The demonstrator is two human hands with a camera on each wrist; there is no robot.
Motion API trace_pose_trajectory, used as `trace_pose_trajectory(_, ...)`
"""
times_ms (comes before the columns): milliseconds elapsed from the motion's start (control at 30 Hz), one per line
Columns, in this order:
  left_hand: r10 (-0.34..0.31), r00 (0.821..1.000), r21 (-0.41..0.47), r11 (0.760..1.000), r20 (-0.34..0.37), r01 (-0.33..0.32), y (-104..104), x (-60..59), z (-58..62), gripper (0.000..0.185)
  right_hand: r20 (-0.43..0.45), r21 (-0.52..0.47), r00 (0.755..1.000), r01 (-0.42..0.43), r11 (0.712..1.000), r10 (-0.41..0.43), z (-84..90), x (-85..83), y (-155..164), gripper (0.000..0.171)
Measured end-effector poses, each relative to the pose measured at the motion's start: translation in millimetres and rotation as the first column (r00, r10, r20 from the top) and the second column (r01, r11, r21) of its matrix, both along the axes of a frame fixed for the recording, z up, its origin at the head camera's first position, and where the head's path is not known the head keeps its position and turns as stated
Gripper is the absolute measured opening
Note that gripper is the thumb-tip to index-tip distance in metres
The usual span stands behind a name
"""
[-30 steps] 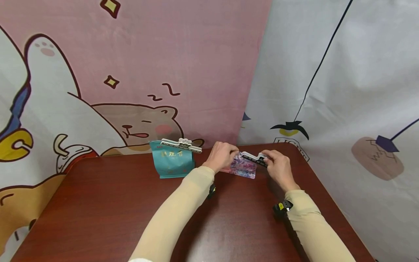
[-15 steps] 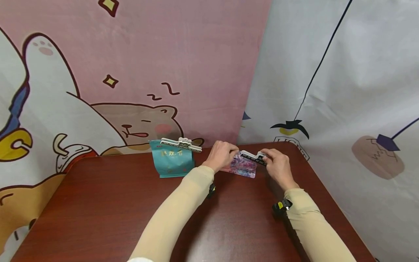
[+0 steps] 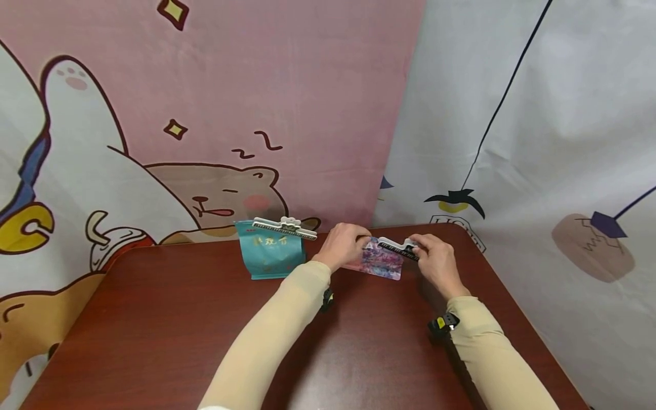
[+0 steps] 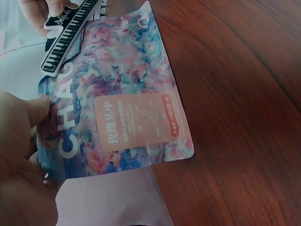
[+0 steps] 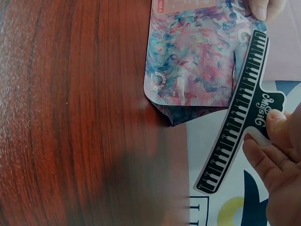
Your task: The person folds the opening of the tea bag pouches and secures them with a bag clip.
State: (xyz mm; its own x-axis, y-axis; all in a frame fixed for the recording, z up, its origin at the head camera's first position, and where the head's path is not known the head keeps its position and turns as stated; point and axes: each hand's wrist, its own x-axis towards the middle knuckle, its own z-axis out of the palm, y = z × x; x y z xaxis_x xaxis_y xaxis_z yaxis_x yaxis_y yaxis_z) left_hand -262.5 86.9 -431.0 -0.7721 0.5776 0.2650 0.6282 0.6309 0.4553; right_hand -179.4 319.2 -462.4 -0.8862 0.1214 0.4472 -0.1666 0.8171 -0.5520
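Note:
A flat pouch (image 3: 381,263) with a pink, blue and purple painted pattern stands near the table's back edge. My left hand (image 3: 342,245) pinches its top edge towards the left; the thumb (image 4: 38,109) lies on the printed front. A clip with a piano-keyboard print (image 5: 235,115) slants across the pouch's top edge at the other end, and part of its bar sticks out past the pouch. By its handle my right hand (image 3: 435,259) pinches this clip between thumb (image 5: 278,126) and fingers.
Left of the hands, a teal pouch (image 3: 271,259) stands upright with a white keyboard clip (image 3: 285,226) along its top. Behind the dark red wooden table (image 3: 169,319) hangs a cartoon-printed cloth (image 3: 328,114), close to its back edge.
My left hand has shifted slightly left along the pouch's top edge, baring more of it near the fingertips. The right hand and its clip stay almost in place.

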Motion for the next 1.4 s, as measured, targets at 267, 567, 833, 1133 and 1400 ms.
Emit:
trace_pose_trajectory(267, 0.010, 1.000, 0.013, 1.000, 0.022, -0.010, -3, 0.5, -0.7, 0.018, -0.020, -0.006, 1.000, 0.007, 1.000, -0.007, 0.0, -0.7, -2, 0.023)
trace_pose_trajectory(567, 0.023, 1.000, 0.006, 1.000, 0.006, -0.023, -4, -0.3, -1.8, 0.018, -0.042, -0.013, 0.999, 0.008, 1.000, -0.009, -0.3, -1.7, -3, 0.024)
trace_pose_trajectory(833, 0.021, 1.000, -0.001, 1.000, -0.021, -0.021, -4, 0.1, -1.3, 0.018, -0.015, -0.025, 1.000, 0.021, 0.999, -0.021, -0.5, -1.3, -5, 0.023)
trace_pose_trajectory(1133, 0.022, 0.999, -0.005, 1.000, -0.036, -0.023, -2, 0.7, -2.5, 0.017, -0.020, -0.026, 1.000, 0.022, 0.999, -0.022, 0.8, -2.7, -11, 0.023)
trace_pose_trajectory(1400, 0.027, 0.999, -0.007, 1.000, -0.041, -0.027, -2, 1.6, -2.0, 0.016, -0.029, -0.036, 0.999, 0.020, 0.999, -0.021, 1.5, -3.7, -12, 0.023)
